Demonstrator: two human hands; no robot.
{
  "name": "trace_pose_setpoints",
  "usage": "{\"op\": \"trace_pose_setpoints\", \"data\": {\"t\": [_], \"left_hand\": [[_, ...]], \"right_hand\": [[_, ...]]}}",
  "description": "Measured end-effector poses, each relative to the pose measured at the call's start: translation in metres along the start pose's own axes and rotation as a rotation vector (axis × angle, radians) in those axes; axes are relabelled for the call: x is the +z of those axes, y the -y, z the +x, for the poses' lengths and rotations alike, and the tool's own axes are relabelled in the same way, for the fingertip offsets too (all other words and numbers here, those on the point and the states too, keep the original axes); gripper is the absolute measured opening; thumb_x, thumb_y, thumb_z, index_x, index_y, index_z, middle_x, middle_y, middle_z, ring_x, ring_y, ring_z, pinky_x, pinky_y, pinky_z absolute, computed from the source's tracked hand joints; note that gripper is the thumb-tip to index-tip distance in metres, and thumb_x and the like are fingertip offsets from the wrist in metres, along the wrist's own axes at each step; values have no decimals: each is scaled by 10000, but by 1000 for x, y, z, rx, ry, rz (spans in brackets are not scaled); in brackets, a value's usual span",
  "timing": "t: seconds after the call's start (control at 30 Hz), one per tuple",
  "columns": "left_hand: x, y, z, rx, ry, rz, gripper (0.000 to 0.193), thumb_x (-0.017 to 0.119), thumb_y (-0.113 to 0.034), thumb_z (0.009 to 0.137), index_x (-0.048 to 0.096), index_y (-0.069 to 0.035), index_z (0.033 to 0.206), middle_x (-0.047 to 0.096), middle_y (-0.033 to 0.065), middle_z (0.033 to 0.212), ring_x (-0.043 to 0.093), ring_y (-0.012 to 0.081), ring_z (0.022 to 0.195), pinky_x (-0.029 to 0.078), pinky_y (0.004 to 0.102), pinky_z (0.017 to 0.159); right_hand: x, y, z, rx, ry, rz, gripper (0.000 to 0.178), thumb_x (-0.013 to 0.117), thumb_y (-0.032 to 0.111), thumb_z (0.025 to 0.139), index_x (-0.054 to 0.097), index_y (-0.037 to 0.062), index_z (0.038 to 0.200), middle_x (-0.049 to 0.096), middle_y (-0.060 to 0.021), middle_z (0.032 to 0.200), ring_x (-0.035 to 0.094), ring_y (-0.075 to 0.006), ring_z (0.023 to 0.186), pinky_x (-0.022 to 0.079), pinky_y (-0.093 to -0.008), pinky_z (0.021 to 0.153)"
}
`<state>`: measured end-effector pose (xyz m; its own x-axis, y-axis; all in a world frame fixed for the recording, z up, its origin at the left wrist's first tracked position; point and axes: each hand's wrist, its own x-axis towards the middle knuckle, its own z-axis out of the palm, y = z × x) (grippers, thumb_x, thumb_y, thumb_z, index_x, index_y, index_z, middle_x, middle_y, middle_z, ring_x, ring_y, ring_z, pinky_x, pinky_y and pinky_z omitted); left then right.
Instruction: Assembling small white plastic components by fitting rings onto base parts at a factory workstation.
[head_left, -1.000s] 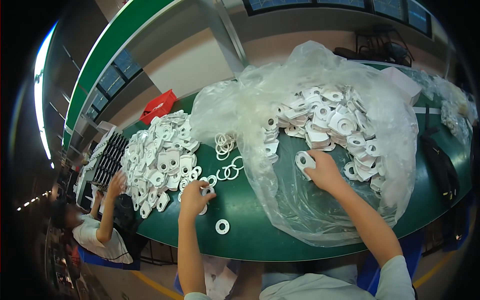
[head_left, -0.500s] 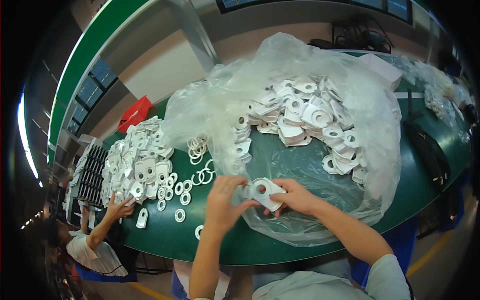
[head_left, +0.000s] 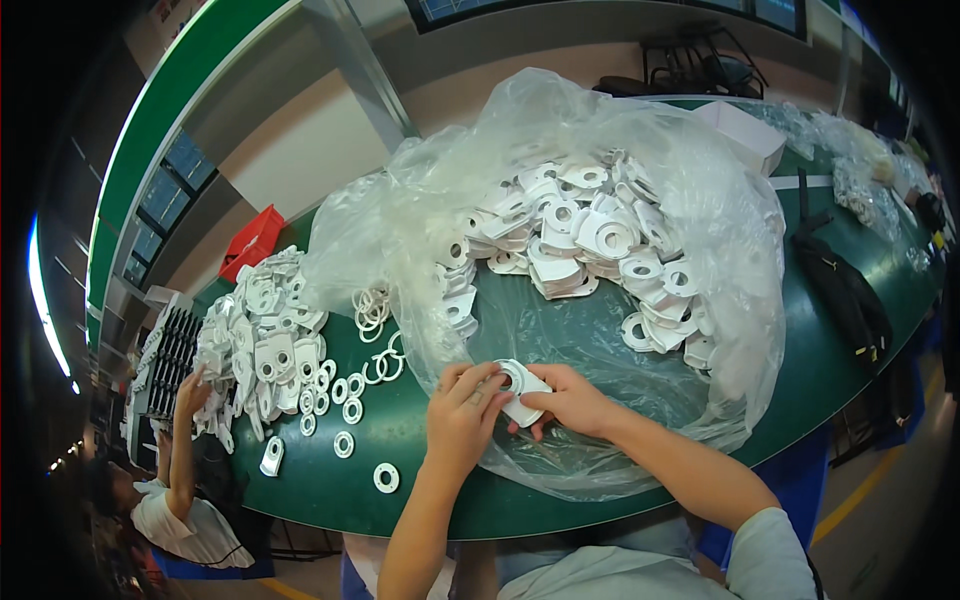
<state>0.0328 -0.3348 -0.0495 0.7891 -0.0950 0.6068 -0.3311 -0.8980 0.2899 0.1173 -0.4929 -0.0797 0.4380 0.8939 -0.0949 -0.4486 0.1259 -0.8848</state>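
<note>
Over the near edge of a clear plastic bag, I hold a white plastic plate (head_left: pixel 524 408) with a round hole and a raised rim. My right hand (head_left: pixel 572 402) grips its right side, thumb on top and fingers underneath. My left hand (head_left: pixel 462 412) is closed at its left side, fingertips and thumb at the round hole. Those fingers partly cover the hole, so whether they also pinch a small part cannot be made out. Beyond my hands, a heap of similar white plates (head_left: pixel 560 235) lies in the plastic bag (head_left: pixel 745 300).
Left on the green table (head_left: pixel 360 500) are another pile of white plates (head_left: pixel 265 340), loose white rings (head_left: pixel 386 477) and a red bin (head_left: pixel 252 240). A co-worker's hand (head_left: pixel 192 393) is beside a rack of black parts (head_left: pixel 172 365). A black strapped item (head_left: pixel 845 290) lies right.
My left fingers have closed in over the plate's round hole, and the plate has tilted. The co-worker's hand has moved from the near side of the pile toward the rack. The view has shifted slightly.
</note>
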Motion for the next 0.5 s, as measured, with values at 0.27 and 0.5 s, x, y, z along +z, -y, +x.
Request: {"op": "trace_pose_setpoints", "data": {"t": [0.27,0.5], "left_hand": [[-16,15,-6,56,143,-93,257,688,-1,681,672,-73,927,653,25,1065,568,280,921,472,377,781],[-61,61,-12,-348,-185,43,273,715,-7,652,678,-75,914,641,89,979,555,288,949,444,374,815]], "right_hand": [[2,3,1,29,36,-60,294,460,19,885,486,-29,1173,625,-122,955,662,-189,772,517,-256,513],[1,6,1,60,-15,13,298,464,13,871,498,-33,1164,618,-132,1006,663,-208,799,535,-278,556]]}}
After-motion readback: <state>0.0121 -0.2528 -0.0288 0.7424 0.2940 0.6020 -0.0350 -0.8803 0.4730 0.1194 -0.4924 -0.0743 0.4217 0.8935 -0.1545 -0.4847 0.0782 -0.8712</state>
